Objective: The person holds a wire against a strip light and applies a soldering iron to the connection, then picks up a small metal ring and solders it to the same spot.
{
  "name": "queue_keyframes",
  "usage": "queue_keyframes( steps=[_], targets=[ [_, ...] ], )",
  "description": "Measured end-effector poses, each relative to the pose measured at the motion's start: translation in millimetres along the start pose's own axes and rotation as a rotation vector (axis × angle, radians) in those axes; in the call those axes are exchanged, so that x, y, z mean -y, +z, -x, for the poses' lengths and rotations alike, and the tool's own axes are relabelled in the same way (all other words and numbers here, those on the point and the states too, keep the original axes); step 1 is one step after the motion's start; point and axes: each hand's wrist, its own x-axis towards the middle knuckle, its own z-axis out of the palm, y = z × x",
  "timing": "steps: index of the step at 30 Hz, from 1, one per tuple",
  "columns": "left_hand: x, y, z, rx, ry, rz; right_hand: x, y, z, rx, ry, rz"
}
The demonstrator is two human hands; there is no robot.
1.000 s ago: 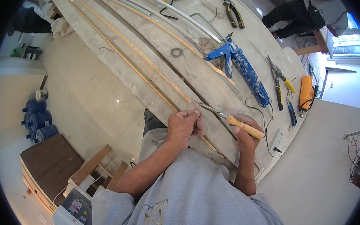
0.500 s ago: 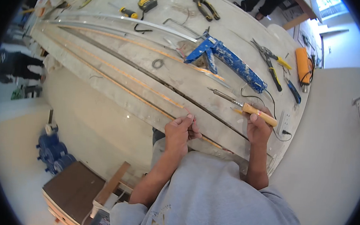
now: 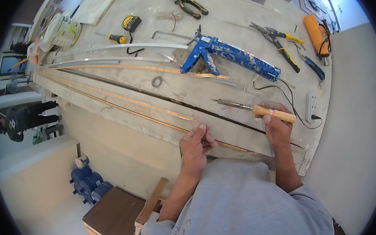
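Thin red wire [image 3: 199,122], pinched at its free end by the left hand [image 3: 196,140], grip clenched on it, at the near end of the long orange LED strip [image 3: 124,100] lying along the dusty grey tabletop [image 3: 228,21]. Left of centre: white bucket [image 3: 60,28], yellow-handled screwdriver [image 3: 115,38], yellow tape measure [image 3: 129,22], small wire coil [image 3: 156,81]. Centre: blue caulking gun [image 3: 230,55]. Right: wooden-handled soldering iron [image 3: 257,109], grip of the right hand [image 3: 278,125] closed round its handle; a second ago its tip sat at the wire, now it is drawn back and held level, well apart from it. Judgement: the joint is not being heated at this moment. Further right: yellow-handled snips [image 3: 278,41], orange tool [image 3: 316,32], white power strip [image 3: 312,108].
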Motion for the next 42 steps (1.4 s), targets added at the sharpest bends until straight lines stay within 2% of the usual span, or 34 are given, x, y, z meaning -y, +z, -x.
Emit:
queue_keyframes(
  steps=[4, 6, 10, 12, 42],
  targets=[
    [0, 1, 1, -0.001, 0.004, 0.016, -3, 6, 1, 0.046, 0.025, 0.160],
    [0, 0, 0, -0.003, -0.003, 0.016, -4, 12, 0, 0.172, -0.046, 0.337],
    [1, 0, 1, -0.015, -0.016, 0.015, -2, 23, -2, 0.251, -0.025, 0.402],
    [2, -1, 1, -0.014, -0.014, 0.017, -2, 25, -4, 0.328, -0.112, 0.430],
    [-1, 1, 1, -0.004, -0.001, 0.039, -1, 32, -10, 0.370, -0.215, 0.575]
  ],
)
